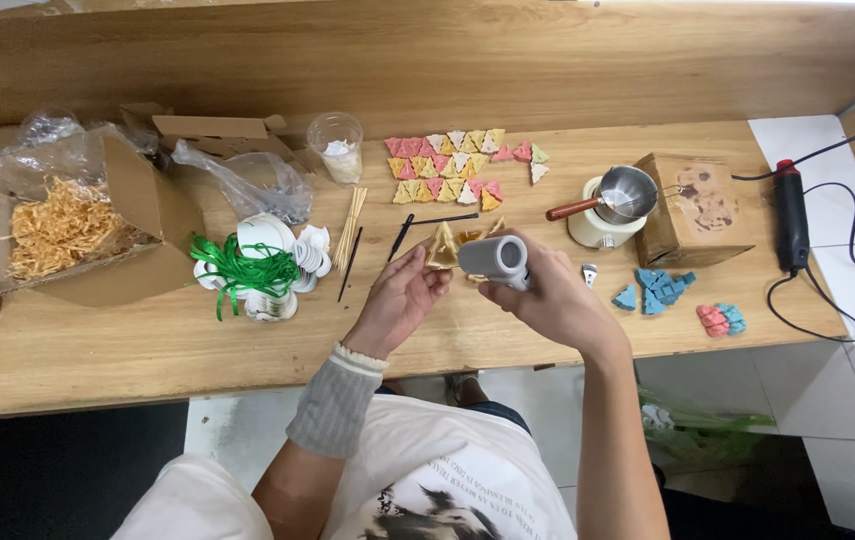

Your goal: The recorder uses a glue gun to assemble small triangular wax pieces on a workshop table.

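Yellow tree-shaped piece at frame centre: pinched in left hand fingers | right hand clenched around grey cylinder | finished coloured pieces rowed on worktop, upper centre | blue pieces loose at right.

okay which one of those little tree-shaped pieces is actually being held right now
The pale yellow tree-shaped piece, pinched in the left hand. The other pieces lie on the wooden table: the pink, yellow and white group behind, the blue ones to the right.
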